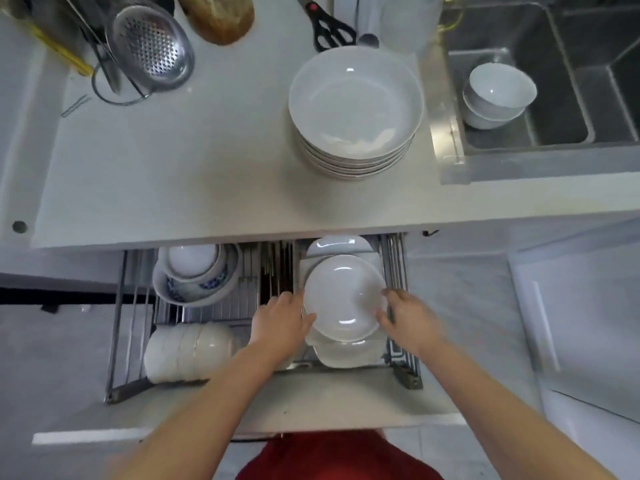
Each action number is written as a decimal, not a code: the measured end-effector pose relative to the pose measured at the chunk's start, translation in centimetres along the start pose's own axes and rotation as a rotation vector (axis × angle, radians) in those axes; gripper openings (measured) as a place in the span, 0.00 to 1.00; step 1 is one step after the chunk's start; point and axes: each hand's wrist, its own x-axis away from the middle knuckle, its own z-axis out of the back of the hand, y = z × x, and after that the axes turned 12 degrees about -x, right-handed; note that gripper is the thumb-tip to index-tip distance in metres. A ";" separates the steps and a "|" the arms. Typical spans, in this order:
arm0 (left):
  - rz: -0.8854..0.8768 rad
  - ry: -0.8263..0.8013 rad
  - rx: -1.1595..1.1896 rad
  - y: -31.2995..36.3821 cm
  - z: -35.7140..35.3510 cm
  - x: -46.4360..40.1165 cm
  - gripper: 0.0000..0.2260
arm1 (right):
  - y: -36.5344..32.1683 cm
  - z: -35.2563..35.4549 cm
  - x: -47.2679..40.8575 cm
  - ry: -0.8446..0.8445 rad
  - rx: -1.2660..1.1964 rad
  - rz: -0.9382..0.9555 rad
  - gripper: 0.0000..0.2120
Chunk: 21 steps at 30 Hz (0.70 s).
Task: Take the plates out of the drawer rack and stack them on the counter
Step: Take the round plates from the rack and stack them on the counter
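Note:
A round white plate is held face-up over the right part of the open wire drawer rack. My left hand grips its left rim and my right hand grips its right rim. More white plates stand in the rack behind it, and another plate shows below it. On the counter above stands a stack of several white plates, near the counter's right end.
The rack's left side holds blue-patterned bowls and a row of white bowls. A metal colander, bread and scissors lie at the counter's back. Two white bowls sit in the sink at right.

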 end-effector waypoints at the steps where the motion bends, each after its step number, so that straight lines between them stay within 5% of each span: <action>1: 0.006 -0.036 -0.005 0.1 -0.8 -0.3 0.25 | 0.3 -0.8 -0.2 -0.022 -0.003 -0.037 0.25; 10: 0.095 -0.161 0.029 0.8 -4.9 -4.7 0.27 | 1.3 -5.1 -3.7 -0.131 -0.109 -0.302 0.48; 21: 0.137 -0.202 0.005 1.5 -6.0 -8.5 0.27 | 1.5 -6.6 -6.6 0.016 -0.084 -0.385 0.30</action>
